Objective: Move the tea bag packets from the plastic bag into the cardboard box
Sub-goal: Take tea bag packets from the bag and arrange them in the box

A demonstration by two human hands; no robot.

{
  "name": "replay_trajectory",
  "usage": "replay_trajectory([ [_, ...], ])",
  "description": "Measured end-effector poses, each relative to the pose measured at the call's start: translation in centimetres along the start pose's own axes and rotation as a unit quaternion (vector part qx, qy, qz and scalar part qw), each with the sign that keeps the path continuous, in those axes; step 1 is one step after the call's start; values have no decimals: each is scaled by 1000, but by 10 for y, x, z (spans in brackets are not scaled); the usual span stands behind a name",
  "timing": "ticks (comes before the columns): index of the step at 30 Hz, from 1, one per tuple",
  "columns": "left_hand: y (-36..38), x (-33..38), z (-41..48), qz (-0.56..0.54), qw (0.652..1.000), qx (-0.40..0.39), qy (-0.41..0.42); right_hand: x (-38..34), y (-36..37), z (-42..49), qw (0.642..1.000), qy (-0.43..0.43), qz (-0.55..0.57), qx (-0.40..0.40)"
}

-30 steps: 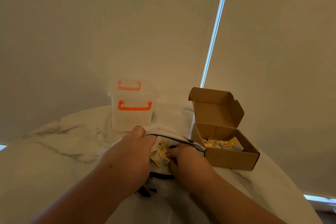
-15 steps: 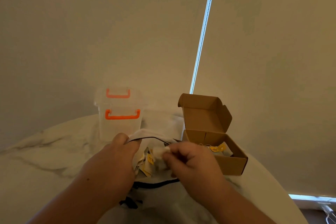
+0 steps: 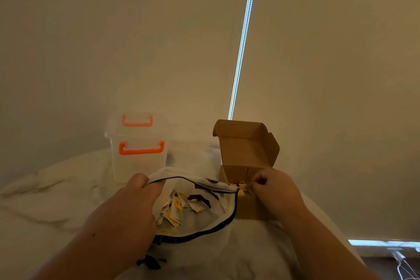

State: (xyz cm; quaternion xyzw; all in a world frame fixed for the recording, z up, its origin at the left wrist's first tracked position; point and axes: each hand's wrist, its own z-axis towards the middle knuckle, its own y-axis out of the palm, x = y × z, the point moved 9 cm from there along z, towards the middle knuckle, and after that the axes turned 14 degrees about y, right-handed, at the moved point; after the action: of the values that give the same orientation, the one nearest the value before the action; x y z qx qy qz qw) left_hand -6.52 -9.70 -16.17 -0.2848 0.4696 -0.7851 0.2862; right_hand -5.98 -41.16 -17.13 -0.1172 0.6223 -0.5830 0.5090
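Note:
A white plastic bag (image 3: 211,218) with a dark rim lies open on the table, holding several tea bag packets (image 3: 179,206) with yellow tags. My left hand (image 3: 134,202) grips the bag's far rim and holds it open. To the right stands the brown cardboard box (image 3: 246,148), its lid raised. My right hand (image 3: 276,187) hovers over the box's opening, fingers curled, pinching a tea bag packet (image 3: 243,187) by its yellow tag. The hand hides most of the box's inside.
A clear plastic container (image 3: 139,150) with orange handles stands behind the bag at the left. The marble table (image 3: 50,207) curves away on both sides. A window blind with a bead chain (image 3: 243,41) hangs behind. Cables lie on the floor at bottom right.
My right hand has lifted a packet out of the bag and carried it rightward over the box. My left hand has kept its hold on the bag's rim.

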Motion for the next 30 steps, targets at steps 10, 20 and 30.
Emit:
replay_trajectory([
  [10,-7,3,0,-8,1000,23,-2,-1,-39,-13,988,-23,128,80],
  [20,-14,5,0,-17,998,66,-5,-96,-65,-130,928,-292,209,101],
  [30,-14,7,2,-14,996,83,13,-127,56,-127,955,-271,56,-111],
])
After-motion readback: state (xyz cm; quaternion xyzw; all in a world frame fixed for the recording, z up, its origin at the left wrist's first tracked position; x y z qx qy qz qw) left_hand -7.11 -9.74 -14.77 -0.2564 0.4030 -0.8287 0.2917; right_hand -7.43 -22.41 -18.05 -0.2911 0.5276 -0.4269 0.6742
